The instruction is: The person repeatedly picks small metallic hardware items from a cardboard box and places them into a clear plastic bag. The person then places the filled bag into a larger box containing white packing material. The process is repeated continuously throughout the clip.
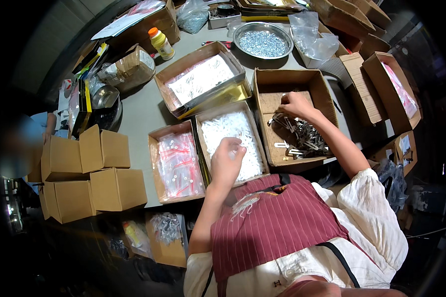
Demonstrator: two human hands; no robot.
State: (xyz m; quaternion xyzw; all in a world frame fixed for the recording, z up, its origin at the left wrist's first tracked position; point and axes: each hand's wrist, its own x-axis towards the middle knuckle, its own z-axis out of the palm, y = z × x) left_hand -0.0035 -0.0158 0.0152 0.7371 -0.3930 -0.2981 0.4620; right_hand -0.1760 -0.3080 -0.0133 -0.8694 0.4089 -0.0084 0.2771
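The grey table is the broadest thing; clock places run from the middle box, with twelve away from the person. Brown cartons cluster between eight and nine. The clip box stands at two, just beside the middle box, the paper box at eleven, and the narrower bag box at eight. A steel bowl sits between twelve and one. The left hand is above the middle box's near half, fingers curled toward the thumb; I cannot tell whether they pinch anything. The right hand reaches into the clip box, fingers bent down; their grip is hidden. An orange-capped bottle is at eleven, past the paper box. Metal clips lie tangled at the right hand's six o'clock; small white pieces fill the middle box.
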